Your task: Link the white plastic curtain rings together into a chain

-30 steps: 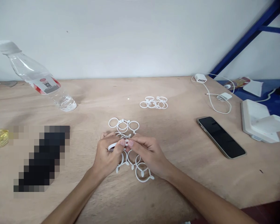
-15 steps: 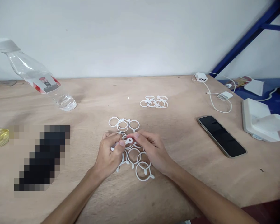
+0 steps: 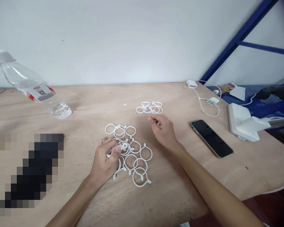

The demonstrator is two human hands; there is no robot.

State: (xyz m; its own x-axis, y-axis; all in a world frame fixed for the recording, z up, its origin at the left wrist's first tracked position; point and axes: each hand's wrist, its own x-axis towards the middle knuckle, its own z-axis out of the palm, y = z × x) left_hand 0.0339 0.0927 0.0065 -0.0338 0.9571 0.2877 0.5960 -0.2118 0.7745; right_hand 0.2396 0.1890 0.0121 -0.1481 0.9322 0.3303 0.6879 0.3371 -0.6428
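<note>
My left hand (image 3: 105, 159) pinches a white plastic curtain ring between thumb and fingers; its small eyelet end (image 3: 124, 146) sticks out past the thumb, and the rest is mostly hidden. Around and under that hand lies a loose group of white rings (image 3: 146, 153), some overlapping, each with a small tab. My right hand (image 3: 163, 129) is raised to the right of this group, fingers curled and the fingertips close together. Whatever the fingertips hold, if anything, I cannot make out. Just beyond it lies a smaller cluster of white rings (image 3: 149, 109).
A clear water bottle (image 3: 41, 91) stands at the left, with a dark pixelated patch (image 3: 35, 170) in front. To the right lie a phone (image 3: 211, 138), a white charger block (image 3: 242, 121) and a white cable with a small hub (image 3: 191, 84). A blue metal frame (image 3: 236, 41) rises behind.
My right hand has left my left hand and moved right and away toward the far cluster. My left hand keeps its ring. The view has shifted slightly to the right.
</note>
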